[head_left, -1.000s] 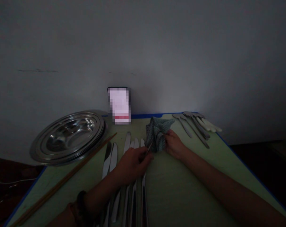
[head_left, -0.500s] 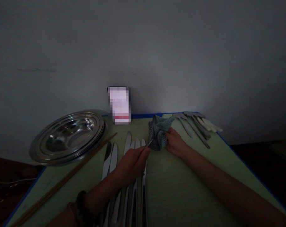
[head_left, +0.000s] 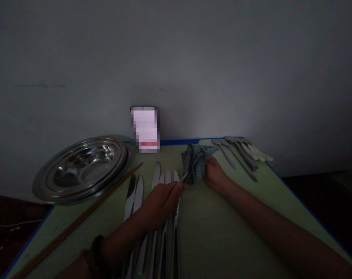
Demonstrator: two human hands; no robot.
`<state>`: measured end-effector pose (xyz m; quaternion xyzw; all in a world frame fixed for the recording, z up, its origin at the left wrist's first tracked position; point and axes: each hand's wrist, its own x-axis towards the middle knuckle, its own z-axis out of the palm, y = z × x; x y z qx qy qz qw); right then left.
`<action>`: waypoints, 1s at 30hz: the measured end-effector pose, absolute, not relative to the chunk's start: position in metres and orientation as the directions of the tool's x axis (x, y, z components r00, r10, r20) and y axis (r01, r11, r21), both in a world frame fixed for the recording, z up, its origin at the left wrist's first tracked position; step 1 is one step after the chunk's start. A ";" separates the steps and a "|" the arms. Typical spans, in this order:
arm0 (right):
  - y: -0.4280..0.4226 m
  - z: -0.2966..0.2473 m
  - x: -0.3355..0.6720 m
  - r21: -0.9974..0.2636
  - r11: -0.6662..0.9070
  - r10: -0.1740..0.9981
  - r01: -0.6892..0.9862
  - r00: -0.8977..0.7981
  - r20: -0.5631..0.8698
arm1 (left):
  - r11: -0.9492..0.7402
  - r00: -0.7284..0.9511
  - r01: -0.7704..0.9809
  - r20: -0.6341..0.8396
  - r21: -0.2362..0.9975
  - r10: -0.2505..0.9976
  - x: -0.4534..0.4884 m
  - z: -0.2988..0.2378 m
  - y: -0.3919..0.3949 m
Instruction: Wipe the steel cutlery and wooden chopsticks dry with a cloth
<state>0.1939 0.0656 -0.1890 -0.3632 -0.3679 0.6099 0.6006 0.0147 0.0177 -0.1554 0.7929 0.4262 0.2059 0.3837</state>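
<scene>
My left hand (head_left: 164, 199) is closed around a thin metal piece of cutlery (head_left: 183, 178), whose far end disappears into a cloth, so its kind is hidden. The grey-green checked cloth (head_left: 195, 164) is bunched up in my right hand (head_left: 218, 175), with fingers closed on it from the right side. Both hands are held above the table, close together. Under my left hand and forearm lie several table knives (head_left: 176, 232) side by side, blades pointing to the wall, partly covered by the arm.
A stack of shiny metal plates (head_left: 80, 170) stands at the left. Beside it lie long wooden chopsticks (head_left: 77, 221). A phone (head_left: 146, 130) with a lit, blurred screen leans on the wall (head_left: 222, 69). Several spoons (head_left: 240, 157) and white-handled cutlery (head_left: 256, 152) lie at the table's (head_left: 237, 240) back right.
Both hands keep their grips. The cloth has shifted slightly and its folds have changed around the cutlery's end. The whole view has moved a little.
</scene>
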 end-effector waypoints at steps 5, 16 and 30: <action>0.066 -0.193 0.196 -0.894 0.033 0.999 -0.447 0.044 0.015 | -0.288 0.539 0.471 -0.013 0.834 0.842 0.014 -0.155 0.016; 0.064 -0.183 0.196 -0.857 -0.039 0.999 -0.514 -0.038 -0.023 | -0.225 0.501 0.377 0.007 0.898 0.866 0.014 -0.160 0.019; 0.063 -0.180 0.198 -0.843 -0.135 0.989 -0.521 -0.129 -0.078 | -0.365 0.683 0.435 -0.038 0.823 0.729 0.016 -0.161 0.017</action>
